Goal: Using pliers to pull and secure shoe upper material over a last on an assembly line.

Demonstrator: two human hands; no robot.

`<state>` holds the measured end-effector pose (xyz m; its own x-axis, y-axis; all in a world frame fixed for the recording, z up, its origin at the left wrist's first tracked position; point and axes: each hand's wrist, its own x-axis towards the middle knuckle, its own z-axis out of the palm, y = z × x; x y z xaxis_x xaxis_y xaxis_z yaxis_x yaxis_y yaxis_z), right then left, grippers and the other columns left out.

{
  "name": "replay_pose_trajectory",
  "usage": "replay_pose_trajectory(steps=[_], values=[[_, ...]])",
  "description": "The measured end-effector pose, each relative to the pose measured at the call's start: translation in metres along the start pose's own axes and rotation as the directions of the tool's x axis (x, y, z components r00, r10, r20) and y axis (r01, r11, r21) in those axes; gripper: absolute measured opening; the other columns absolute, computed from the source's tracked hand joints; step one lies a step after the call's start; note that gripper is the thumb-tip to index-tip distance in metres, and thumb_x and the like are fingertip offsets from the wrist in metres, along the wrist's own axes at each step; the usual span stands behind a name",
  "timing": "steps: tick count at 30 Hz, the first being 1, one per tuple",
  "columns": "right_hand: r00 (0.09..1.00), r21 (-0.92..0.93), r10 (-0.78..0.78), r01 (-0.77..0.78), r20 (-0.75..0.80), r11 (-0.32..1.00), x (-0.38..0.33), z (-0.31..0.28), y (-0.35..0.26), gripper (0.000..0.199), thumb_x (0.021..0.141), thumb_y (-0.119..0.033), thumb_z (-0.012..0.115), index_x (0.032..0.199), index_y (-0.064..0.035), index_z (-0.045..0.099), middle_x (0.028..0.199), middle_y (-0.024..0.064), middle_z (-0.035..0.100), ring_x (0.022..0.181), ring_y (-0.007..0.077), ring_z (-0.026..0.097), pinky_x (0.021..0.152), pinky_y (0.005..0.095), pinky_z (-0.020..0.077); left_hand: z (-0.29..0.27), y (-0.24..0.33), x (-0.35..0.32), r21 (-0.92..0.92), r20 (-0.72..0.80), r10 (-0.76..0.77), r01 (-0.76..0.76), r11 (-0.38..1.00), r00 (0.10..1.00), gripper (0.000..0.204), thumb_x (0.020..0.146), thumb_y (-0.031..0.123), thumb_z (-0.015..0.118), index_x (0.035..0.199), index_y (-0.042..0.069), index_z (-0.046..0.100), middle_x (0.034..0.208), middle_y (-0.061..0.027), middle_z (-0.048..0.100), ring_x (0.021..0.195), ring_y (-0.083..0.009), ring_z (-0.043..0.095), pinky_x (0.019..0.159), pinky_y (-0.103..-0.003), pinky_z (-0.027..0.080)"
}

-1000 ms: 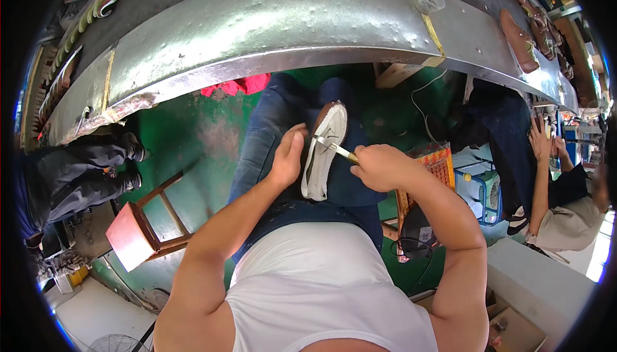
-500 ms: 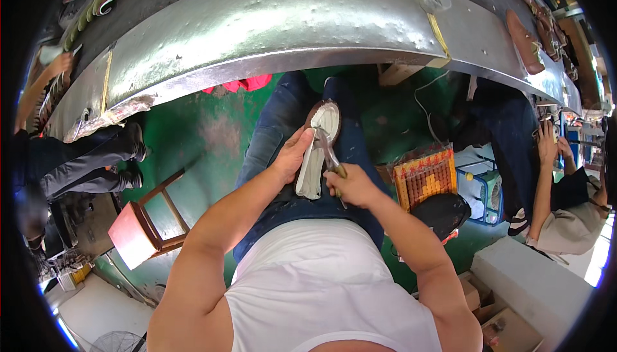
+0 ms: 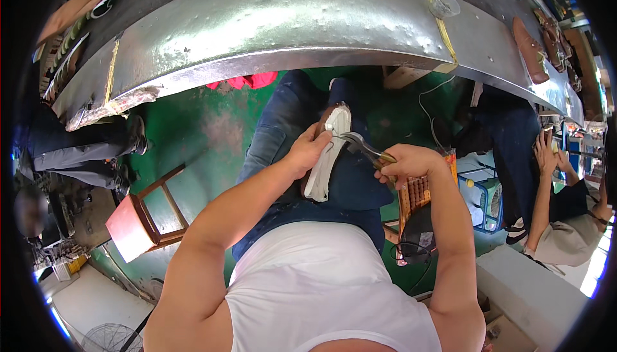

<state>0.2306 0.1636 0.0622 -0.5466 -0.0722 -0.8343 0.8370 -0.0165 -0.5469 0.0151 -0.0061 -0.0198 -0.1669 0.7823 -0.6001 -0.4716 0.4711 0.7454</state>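
A brown shoe [image 3: 319, 182] lies on my thighs with its pale white underside facing up and its toe pointing away from me. My left hand [image 3: 308, 150] is closed around the shoe's left side near the middle, thumb on top. In my right hand [image 3: 410, 163] is a pair of pincers [image 3: 367, 148] with a curved metal head and yellowish-brown handles. The jaws point left, at the shoe's right edge just beside my left thumb. Whether they grip the edge cannot be made out.
Ahead of my knees runs a metal-covered bench [image 3: 276, 24] with a clear plastic cup [image 3: 444, 4] and brown shoes [image 3: 530, 50]. To my left stands a wooden stool [image 3: 138, 227]; to my right, a beaded seat mat [image 3: 414, 194]. Another person's hands [image 3: 546, 154] work at far right.
My right hand has swung outward to the right, turning the pincers from upright to nearly sideways. The shoe and my left hand have shifted slightly right. A co-worker's arm reaches over the bench at upper left.
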Motion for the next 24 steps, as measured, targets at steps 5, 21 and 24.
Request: replay_pose_trajectory(steps=[5,21,24], values=[[0.997,0.083,-0.06,0.064,-0.05,0.994,0.002,0.007,-0.001,0.026,0.094,-0.015,0.06,0.111,0.0043,0.063,0.105,0.0111,0.069,0.087,0.0175,0.068,0.065,0.0286,0.0594,-0.005,0.006,0.0,0.01,0.051,-0.027,0.026,1.0,0.998,0.052,0.098,0.028,0.056,0.143,0.005,0.043,0.127,-0.0097,0.059,0.114,-0.0175,0.056,0.099,-0.033,0.044],[0.95,-0.07,-0.074,0.056,-0.303,0.996,0.002,0.028,-0.046,0.032,0.1,-0.029,0.053,0.09,0.0005,0.06,0.074,0.0068,0.063,0.064,0.0148,0.062,0.062,0.0311,0.0514,-0.008,0.006,0.003,0.101,0.069,-0.027,0.02,0.995,0.997,0.055,0.097,0.025,0.057,0.145,0.004,0.04,0.127,-0.0106,0.058,0.115,-0.0185,0.056,0.1,-0.033,0.044],[0.709,-0.49,-0.516,0.271,-0.48,0.828,0.025,0.035,-0.051,0.036,0.102,-0.029,0.047,0.095,0.0035,0.059,0.077,0.0194,0.064,0.071,0.0357,0.065,0.071,0.0409,0.052,-0.004,0.009,0.004,0.134,0.095,-0.006,-0.006,0.991,0.995,0.057,0.096,0.026,0.058,0.145,0.003,0.04,0.128,-0.0125,0.058,0.116,-0.0198,0.056,0.1,-0.034,0.044]])
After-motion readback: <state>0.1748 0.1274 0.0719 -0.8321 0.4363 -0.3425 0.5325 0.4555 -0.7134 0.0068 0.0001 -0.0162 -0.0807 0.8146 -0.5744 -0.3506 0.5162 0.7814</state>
